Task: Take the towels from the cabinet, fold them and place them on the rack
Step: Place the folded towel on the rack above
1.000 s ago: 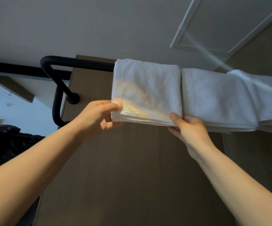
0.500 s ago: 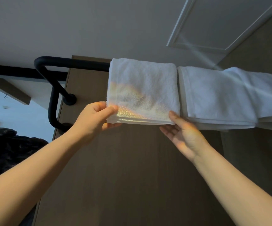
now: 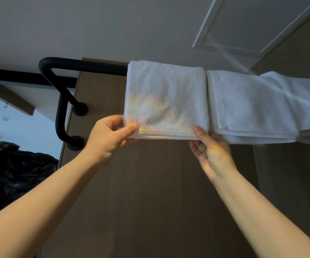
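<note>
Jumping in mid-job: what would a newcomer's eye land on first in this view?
First, the folded white towel draped over the black rack at centre, with a patch of warm, rainbow-tinted light on its lower half. The left hand pinches its lower left corner, while the right hand lies open at the lower right corner, thumb on the cloth. To its right hang more white towels.

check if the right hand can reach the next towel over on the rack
Probably yes: the right hand is at the folded towel's lower right corner, the next towel hangs just beside it on the rack, and nothing lies between.
</note>
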{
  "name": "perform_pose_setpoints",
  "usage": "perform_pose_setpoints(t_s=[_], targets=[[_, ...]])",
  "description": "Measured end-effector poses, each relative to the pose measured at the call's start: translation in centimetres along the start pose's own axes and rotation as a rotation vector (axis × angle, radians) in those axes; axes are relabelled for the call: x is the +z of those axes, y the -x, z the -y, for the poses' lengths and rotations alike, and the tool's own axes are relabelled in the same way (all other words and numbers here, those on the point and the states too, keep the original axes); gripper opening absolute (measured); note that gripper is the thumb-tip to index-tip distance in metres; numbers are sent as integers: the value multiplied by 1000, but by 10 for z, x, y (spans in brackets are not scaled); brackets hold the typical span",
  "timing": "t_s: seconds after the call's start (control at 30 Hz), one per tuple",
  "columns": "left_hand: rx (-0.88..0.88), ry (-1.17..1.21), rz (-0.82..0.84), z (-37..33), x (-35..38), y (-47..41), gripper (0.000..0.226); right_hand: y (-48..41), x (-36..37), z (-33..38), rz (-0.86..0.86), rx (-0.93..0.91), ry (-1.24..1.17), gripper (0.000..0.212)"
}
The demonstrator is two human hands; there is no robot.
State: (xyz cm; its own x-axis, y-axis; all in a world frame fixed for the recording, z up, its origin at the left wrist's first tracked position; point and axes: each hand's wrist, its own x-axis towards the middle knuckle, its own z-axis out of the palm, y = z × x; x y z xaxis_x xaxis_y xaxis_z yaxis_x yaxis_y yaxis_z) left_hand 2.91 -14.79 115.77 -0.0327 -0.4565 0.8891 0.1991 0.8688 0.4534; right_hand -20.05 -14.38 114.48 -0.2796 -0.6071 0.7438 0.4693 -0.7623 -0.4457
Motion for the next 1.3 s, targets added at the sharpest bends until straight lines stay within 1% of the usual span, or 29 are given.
perform_pose_setpoints(t_s=[0.2, 0.4, 0.63, 0.83, 0.9, 0.97, 1.03, 1.07, 1.1, 1.17, 1.3], targets=[[51, -49, -71, 7, 4, 1, 10, 2, 2, -1, -87, -63, 7, 15], [56, -47, -60, 6, 1, 0, 15, 5, 5, -5, -158, -70, -48, 19], [34, -45, -63, 6, 2, 0, 18, 8, 7, -3, -180, -57, -39, 20], [39, -114, -56, 3, -1, -1, 19, 11, 9, -1, -188, -78, -3, 19], [16, -134, -55, 2, -1, 0, 22, 12, 10, -1, -186, -53, -7, 18], [-10, -210, -59, 1, -4, 1, 27, 17, 8, 0, -148, 8, 11, 19], [-28, -319, -55, 1, -12, 7, 32, 30, 1, -3, -112, 93, 134, 32], [-40, -353, -41, 3, -17, 12, 33, 39, -4, -7, -104, 125, 242, 37], [-52, -390, -18, 5, -22, 18, 34, 49, -9, -11, -95, 135, 377, 37], [-72, -542, 56, 12, -30, 32, 33, 68, -18, -19, -65, 92, 669, 29], [-54, -886, 322, 20, -48, 54, 29, 95, -29, -27, 61, 17, 1153, 22]])
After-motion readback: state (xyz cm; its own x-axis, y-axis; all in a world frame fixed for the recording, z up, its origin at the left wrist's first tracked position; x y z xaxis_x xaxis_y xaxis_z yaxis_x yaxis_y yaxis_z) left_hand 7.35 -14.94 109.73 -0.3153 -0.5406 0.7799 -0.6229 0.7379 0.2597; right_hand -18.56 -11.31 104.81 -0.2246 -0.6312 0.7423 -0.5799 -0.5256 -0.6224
